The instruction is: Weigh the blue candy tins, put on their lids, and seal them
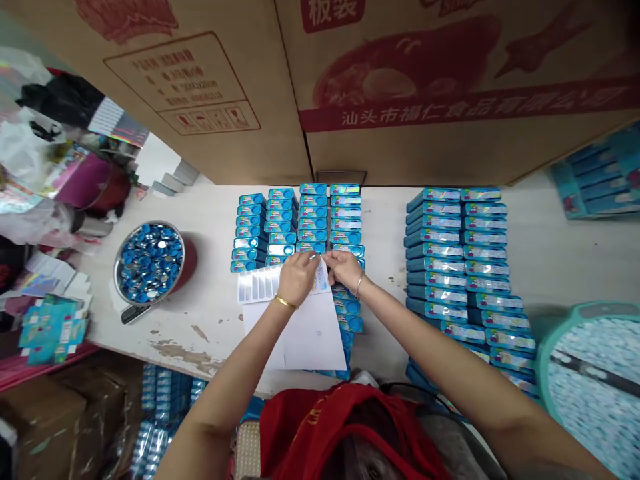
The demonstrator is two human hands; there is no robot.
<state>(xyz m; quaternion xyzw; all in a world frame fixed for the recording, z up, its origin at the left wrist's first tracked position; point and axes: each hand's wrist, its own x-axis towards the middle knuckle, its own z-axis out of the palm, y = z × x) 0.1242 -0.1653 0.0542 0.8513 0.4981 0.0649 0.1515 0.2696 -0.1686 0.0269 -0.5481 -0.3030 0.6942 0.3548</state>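
Note:
My left hand (299,277) lies over a sheet of silvery stickers (255,285), its thumb and fingertips pinched near the sheet's upper right corner. Whatever sits between those fingertips is too small to make out. Touching that same corner from the right is my right hand (346,269), closed in a pinch on the sheet's edge. Plain white paper (310,333) spreads below the stickers. Both hands rest in front of rows of small blue boxes (313,212); the sheet and paper cover some of the nearer ones.
More blue boxes (435,250) stand in columns on the right. A metal pot (187,263) of blue and silver pieces is on the left, its handle toward me. Large cartons (260,157) wall off the back. A teal-rimmed tub (545,347) stands at right.

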